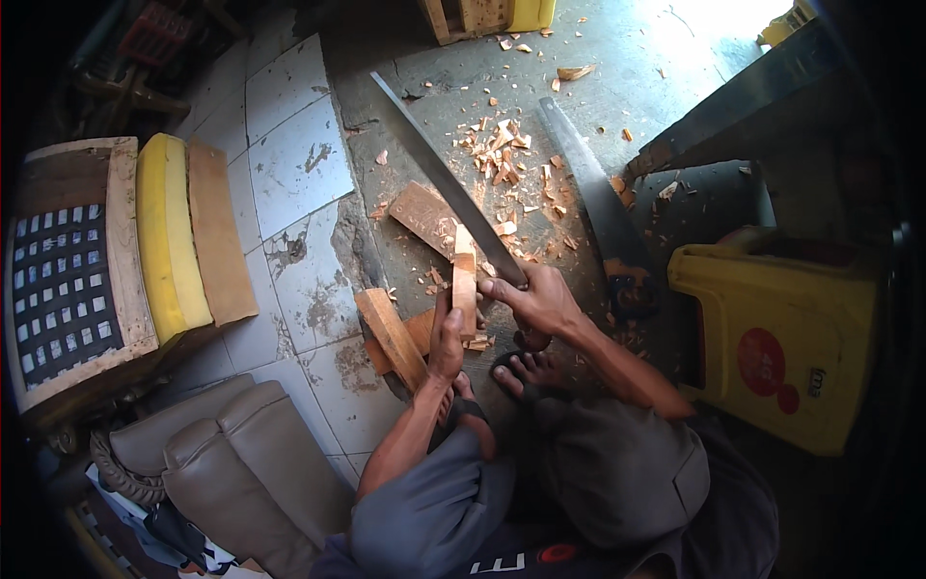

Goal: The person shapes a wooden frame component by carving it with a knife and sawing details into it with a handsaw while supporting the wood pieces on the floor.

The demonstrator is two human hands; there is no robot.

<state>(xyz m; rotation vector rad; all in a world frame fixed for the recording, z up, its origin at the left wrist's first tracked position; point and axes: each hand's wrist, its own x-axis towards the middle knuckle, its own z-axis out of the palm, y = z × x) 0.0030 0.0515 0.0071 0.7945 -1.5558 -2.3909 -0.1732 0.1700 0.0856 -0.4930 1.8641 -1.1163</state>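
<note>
My left hand (447, 343) is closed around a small upright block of pale wood (464, 299). My right hand (535, 299) grips the lower end of a long flat metal blade (444, 169), which slants up and left just beside the block's right side; its handle is hidden in my fingers. A reddish board (417, 214) lies behind the block among wood chips (502, 150). More wooden offcuts (386, 328) are beside my left hand. A handsaw (584, 174) with a dark handle lies on the floor to the right, apart from my hands.
A yellow plastic stool (762, 318) stands at right, below a dark beam (733, 106). At left are a frame with yellow foam (169, 232) and brown padded upholstery (241, 454). A wooden piece with yellow foam (463, 14) stands beyond the chips. Cracked white tiles (289, 164) border the concrete.
</note>
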